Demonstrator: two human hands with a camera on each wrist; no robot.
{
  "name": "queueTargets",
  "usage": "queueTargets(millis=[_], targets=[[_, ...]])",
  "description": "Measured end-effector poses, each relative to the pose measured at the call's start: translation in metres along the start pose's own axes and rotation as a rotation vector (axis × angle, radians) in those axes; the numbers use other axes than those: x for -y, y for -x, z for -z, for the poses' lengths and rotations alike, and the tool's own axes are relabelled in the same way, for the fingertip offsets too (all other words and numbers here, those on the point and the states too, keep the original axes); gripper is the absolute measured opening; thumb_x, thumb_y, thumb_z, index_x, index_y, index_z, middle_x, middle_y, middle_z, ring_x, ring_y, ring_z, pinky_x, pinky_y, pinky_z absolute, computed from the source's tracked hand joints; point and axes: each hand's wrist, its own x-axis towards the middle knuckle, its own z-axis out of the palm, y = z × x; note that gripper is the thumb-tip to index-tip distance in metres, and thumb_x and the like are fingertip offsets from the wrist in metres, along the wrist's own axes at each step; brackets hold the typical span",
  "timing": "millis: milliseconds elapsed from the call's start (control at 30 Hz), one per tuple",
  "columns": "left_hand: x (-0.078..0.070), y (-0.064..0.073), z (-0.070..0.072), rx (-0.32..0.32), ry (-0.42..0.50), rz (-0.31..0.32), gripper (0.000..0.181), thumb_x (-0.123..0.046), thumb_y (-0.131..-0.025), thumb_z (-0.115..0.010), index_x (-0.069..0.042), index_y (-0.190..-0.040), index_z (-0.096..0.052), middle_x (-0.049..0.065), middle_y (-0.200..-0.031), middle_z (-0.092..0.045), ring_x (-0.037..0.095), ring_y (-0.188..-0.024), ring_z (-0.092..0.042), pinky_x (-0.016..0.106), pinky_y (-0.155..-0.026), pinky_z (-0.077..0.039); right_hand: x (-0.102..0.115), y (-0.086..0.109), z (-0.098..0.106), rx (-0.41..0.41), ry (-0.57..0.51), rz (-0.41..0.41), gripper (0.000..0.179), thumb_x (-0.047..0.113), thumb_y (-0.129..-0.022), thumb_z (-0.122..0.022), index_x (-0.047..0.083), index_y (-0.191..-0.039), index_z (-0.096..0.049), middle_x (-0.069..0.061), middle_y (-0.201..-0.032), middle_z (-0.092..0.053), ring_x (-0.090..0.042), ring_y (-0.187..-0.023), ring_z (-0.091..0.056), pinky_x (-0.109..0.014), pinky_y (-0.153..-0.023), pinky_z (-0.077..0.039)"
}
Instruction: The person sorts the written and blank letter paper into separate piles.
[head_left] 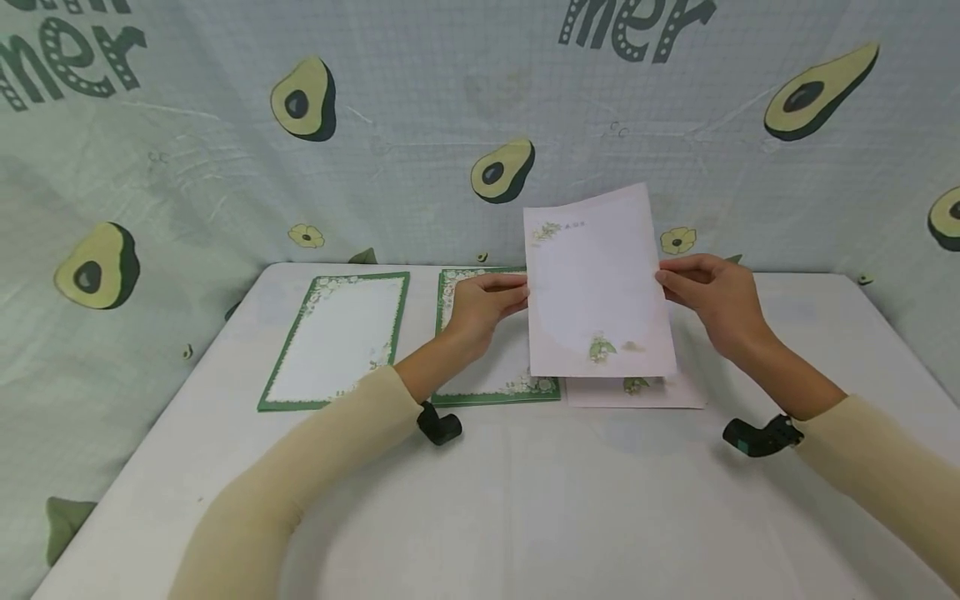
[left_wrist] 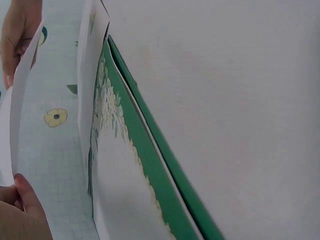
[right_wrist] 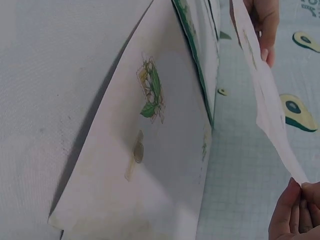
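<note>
A pale pink sheet of paper (head_left: 596, 292) with small flower prints is held up above the table between both hands. My left hand (head_left: 487, 304) pinches its left edge; my right hand (head_left: 708, 300) pinches the right edge between thumb and fingers. Below it, another pink sheet (right_wrist: 165, 150) with a printed flower sprig lies on the table, largely covered in the head view. Close to the left hand lies a green-bordered sheet (head_left: 487, 375), partly hidden by that hand and the raised paper. In the left wrist view, its green edge (left_wrist: 145, 135) looks layered.
A second green-bordered sheet (head_left: 337, 333) lies farther left on the white table (head_left: 480, 500). Behind the table hangs a pale cloth (head_left: 405, 167) printed with avocados. Black wrist cameras sit on the left wrist (head_left: 438, 423) and right wrist (head_left: 761, 436).
</note>
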Motion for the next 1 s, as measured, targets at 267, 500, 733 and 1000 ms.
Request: queueTargets(millis=[267,500,733,1000], targets=[[-0.002,-0.005,-0.014,0.043,0.016,-0.03,0.02,0.004,-0.082,-0.069,0.005,-0.102,-0.069,0.016,-0.101,-0.067,0.021,-0.087,-0.069,0.032,-0.083,-0.057,0.01,-0.002,0.015,0.014,-0.214,0.0,0.03,0.009,-0.083,-0.073,-0.005,-0.108,-0.063,-0.002,-0.097,-0.069,-0.01,-0.087,-0.068,-0.02,-0.079,-0.056],[0.002,-0.008,-0.022,0.036,0.027,-0.022,0.02,0.007,-0.081,-0.069,0.007,-0.101,-0.068,0.015,-0.099,-0.067,0.019,-0.081,-0.068,0.032,-0.081,-0.058,0.012,-0.002,0.02,0.007,-0.19,-0.025,0.032,0.011,-0.082,-0.074,-0.003,-0.109,-0.063,-0.001,-0.096,-0.069,-0.009,-0.087,-0.068,-0.019,-0.077,-0.056],[0.017,-0.012,-0.03,0.001,-0.03,0.003,0.018,0.007,-0.079,-0.071,0.005,-0.097,-0.07,0.015,-0.094,-0.069,0.02,-0.078,-0.069,0.031,-0.077,-0.059,0.002,-0.001,0.032,0.015,-0.161,-0.076,0.033,0.014,-0.081,-0.075,0.0,-0.11,-0.064,0.0,-0.097,-0.068,-0.008,-0.087,-0.068,-0.019,-0.076,-0.057],[0.027,-0.007,-0.036,0.013,-0.219,0.096,0.014,0.004,-0.082,-0.07,0.003,-0.096,-0.072,0.011,-0.089,-0.07,0.025,-0.082,-0.07,0.03,-0.076,-0.059,-0.02,0.001,0.035,0.055,-0.102,-0.169,0.031,0.017,-0.084,-0.073,0.002,-0.109,-0.064,0.005,-0.099,-0.067,-0.005,-0.089,-0.067,-0.019,-0.077,-0.056]])
